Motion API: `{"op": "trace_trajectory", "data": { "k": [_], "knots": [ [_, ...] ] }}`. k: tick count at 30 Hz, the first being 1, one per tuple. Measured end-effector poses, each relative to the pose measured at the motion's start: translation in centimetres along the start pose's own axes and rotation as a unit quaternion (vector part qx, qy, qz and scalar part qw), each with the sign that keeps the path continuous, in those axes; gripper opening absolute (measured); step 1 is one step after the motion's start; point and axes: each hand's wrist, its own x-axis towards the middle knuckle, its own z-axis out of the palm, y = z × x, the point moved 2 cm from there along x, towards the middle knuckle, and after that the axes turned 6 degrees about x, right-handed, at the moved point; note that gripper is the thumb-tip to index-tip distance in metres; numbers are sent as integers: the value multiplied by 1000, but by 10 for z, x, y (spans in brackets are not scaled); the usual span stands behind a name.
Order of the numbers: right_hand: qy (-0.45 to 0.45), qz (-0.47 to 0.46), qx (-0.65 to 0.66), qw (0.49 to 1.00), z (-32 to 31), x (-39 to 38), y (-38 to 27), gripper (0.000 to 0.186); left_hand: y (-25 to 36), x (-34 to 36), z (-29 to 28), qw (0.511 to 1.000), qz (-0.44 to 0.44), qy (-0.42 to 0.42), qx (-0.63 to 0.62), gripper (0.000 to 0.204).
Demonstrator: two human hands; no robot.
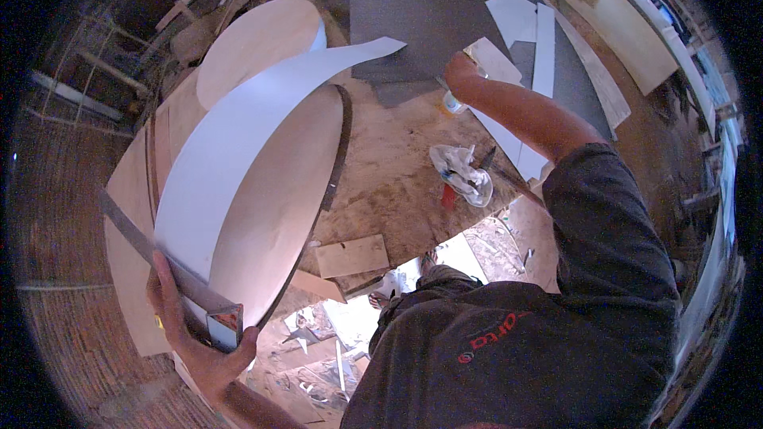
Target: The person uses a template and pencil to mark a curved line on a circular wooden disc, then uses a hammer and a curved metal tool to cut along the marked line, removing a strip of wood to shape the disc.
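"Left hand (pixel 203 353)?"
"One, clasped round the near end of a grey bar (pixel 199 286), at the lower end of a curved white strip (pixel 230 135), table's left side."
"Right hand (pixel 463 73)?"
"One, curled, beside a small container (pixel 453 104); whether grasping it, cannot tell."

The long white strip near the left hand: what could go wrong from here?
If the left hand loosens its hold on the bar at the near end of the long white strip, the strip could perhaps shift. The small container close to the right hand might be knocked over.
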Motion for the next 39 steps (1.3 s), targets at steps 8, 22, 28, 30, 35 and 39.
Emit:
{"op": "trace_trajectory", "data": {
  "k": [8,22,28,30,35,39],
  "knots": [
    [4,-20,-146,989,-47,37,-44,30,0,0,-3,999,24,-10,36,134],
    [163,-190,289,924,-81,-22,-122,44,6,12,-4,999,8,18,35,126],
    [156,-198,396,883,-61,-22,-201,47,0,3,-3,999,10,50,-13,124],
    [221,-188,375,881,-69,-42,-215,45,3,2,-4,999,7,41,-3,125],
    [182,-261,638,702,-152,-124,-210,41,11,-2,-3,999,-3,25,33,126],
    [-34,-404,849,338,-269,-250,-182,48,16,-2,0,999,-6,26,31,126]
  ]
}}
